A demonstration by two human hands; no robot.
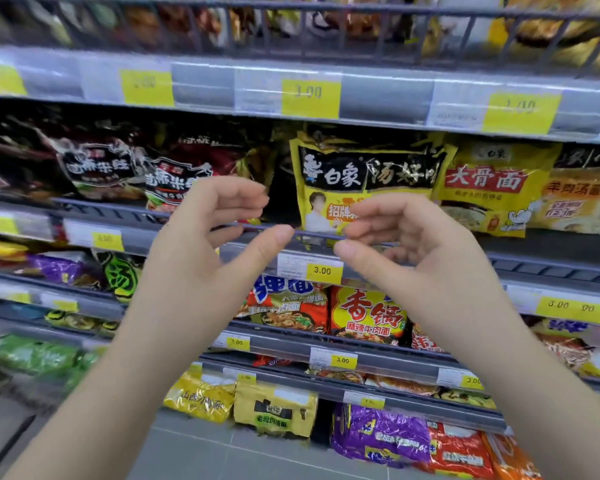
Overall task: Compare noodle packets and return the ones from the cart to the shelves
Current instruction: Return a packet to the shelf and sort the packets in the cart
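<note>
A yellow and black noodle packet (364,174) stands upright on the middle shelf behind its wire rail (312,235). My left hand (219,233) and my right hand (402,244) are raised just in front of that rail, palms facing each other, fingers loosely curved, holding nothing. My right hand's fingertips overlap the packet's lower edge in the view; contact cannot be told. Left of the packet a dark gap (279,188) shows on the shelf. The cart is out of view.
Dark red packets (174,174) sit to the left and yellow bone-noodle packets (489,188) to the right. Lower shelves hold red (368,313), purple (378,434) and yellow (274,407) packets. Yellow price tags (323,271) line each shelf edge. Grey floor lies below.
</note>
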